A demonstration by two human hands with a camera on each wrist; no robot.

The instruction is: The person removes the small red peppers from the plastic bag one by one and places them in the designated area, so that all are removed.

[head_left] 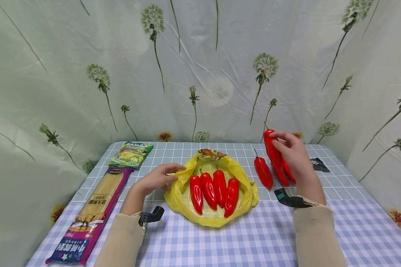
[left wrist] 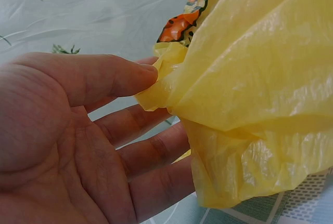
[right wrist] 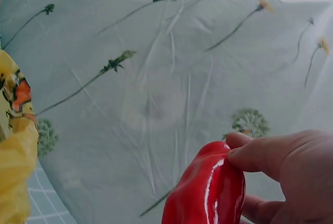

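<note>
A yellow plastic bag (head_left: 208, 221) lies opened out mid-table, with several red peppers (head_left: 219, 188) side by side inside it. My left hand (head_left: 157, 178) pinches the bag's left rim between thumb and finger; the left wrist view shows the gathered plastic (left wrist: 161, 86) there. To the right of the bag, my right hand (head_left: 293, 150) pinches one red pepper (head_left: 274, 155) near its top, and the pepper hangs upright. In the right wrist view the thumb and a finger press on the glossy pepper (right wrist: 205, 193). Two more red peppers lie near it, one (head_left: 263, 172) to its left, another (head_left: 288, 170) partly hidden behind it.
At the left lies a long purple pack of pasta (head_left: 93, 211), with a green and yellow packet (head_left: 131, 155) beyond it. A small black packet (head_left: 319, 165) sits right of the right hand. A checked cloth (head_left: 250, 237) covers the table's front, and a flowered curtain (head_left: 220, 74) hangs behind.
</note>
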